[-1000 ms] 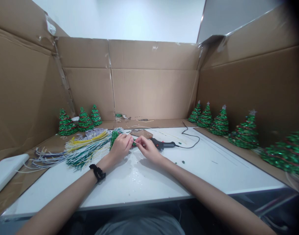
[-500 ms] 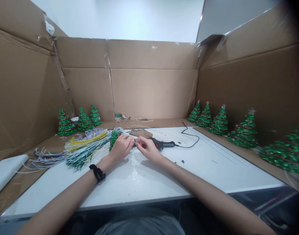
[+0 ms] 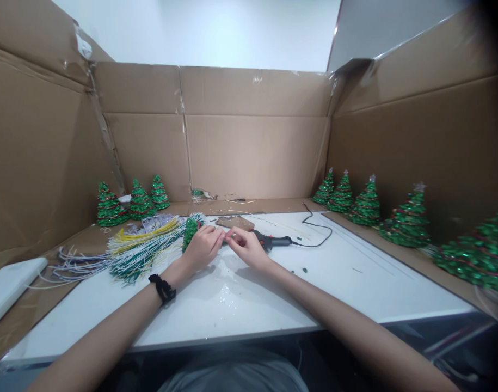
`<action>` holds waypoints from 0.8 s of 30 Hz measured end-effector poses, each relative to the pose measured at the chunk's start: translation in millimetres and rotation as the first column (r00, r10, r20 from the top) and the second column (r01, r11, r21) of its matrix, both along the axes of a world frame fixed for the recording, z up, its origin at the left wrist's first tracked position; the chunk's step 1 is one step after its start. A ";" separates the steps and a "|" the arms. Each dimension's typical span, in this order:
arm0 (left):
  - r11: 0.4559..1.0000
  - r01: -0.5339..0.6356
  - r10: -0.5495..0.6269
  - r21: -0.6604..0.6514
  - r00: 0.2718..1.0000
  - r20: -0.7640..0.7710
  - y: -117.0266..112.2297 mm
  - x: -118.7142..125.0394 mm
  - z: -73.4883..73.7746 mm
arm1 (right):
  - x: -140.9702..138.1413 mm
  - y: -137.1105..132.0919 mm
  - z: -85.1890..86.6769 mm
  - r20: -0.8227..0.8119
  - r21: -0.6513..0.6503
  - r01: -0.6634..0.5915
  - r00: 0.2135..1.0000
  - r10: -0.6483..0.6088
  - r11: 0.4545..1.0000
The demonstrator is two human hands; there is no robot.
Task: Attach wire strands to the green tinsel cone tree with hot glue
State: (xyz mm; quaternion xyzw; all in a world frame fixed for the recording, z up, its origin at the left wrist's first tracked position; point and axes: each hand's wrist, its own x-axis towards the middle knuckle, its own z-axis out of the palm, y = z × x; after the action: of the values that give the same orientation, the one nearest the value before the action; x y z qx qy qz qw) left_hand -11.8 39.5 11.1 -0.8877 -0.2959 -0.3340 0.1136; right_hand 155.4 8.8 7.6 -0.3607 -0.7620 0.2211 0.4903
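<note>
A small green tinsel Christmas tree [image 3: 189,233] lies on its side in my left hand [image 3: 203,245], whose fingers are closed around it and cover most of it. A touch of red shows near its edge. My right hand [image 3: 247,247] meets the left at the fingertips, thumb and forefinger pinched together at the tree's end. Whatever sits in that pinch is too small to make out. Just behind my right hand rests a black glue gun [image 3: 279,240] with its cord trailing right. A brown board scrap [image 3: 235,222] lies beyond the hands.
Bundles of white, yellow and green strands [image 3: 145,245] spread left of my hands. Finished-looking green trees [image 3: 363,204] line the right cardboard wall; several more [image 3: 112,207] stand at the back left. A white flat box [image 3: 14,288] lies far left. Cardboard walls [image 3: 252,147] enclose the table.
Both hands stay in nearly the same place. The fingertips of my right hand shift slightly; the tree remains in my left hand.
</note>
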 end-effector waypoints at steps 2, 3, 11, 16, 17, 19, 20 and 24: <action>1.000 0.004 -0.004 0.016 1.000 -0.002 0.9 -0.2 -0.6 | 0.0 0.2 -0.1 0.003 -0.002 0.006 1.000 -0.006 1.000; 1.000 0.006 -0.006 0.021 1.000 -0.003 1.3 -0.4 -0.9 | 0.0 0.3 -0.1 0.004 -0.001 0.007 1.000 -0.007 1.000; 0.999 0.012 -0.011 0.036 1.000 -0.020 2.1 -1.1 -2.2 | -0.8 -0.5 0.6 -0.012 -0.002 -0.020 1.000 0.020 1.000; 0.999 -0.011 0.011 0.032 1.000 -0.016 0.7 -0.1 -0.5 | -0.3 -0.7 -0.5 -0.011 0.001 -0.038 0.999 0.038 0.999; 0.999 -0.021 0.021 0.036 1.000 -0.014 0.5 0.0 -0.1 | 0.1 -0.4 -0.9 -0.007 0.006 -0.044 0.999 0.044 0.999; 0.998 -0.035 0.036 0.050 0.999 -0.009 0.3 0.0 0.7 | 1.0 0.4 -2.1 0.007 0.023 -0.065 0.998 0.065 0.998; 0.997 -0.041 0.042 0.060 0.999 -0.008 0.4 -0.2 1.0 | 1.5 0.9 -2.8 0.016 0.032 -0.079 0.997 0.078 0.996; 0.993 -0.078 0.078 0.092 0.997 -0.006 1.5 -1.6 1.3 | 2.4 2.4 -5.1 0.048 0.034 -0.074 0.996 0.073 0.997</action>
State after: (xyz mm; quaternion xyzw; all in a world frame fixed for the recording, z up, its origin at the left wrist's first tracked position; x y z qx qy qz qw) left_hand -13.4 41.1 12.3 -0.8710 -0.3141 -0.3381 0.1687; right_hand 157.8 11.2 2.5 -0.3288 -0.7897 0.2171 0.4703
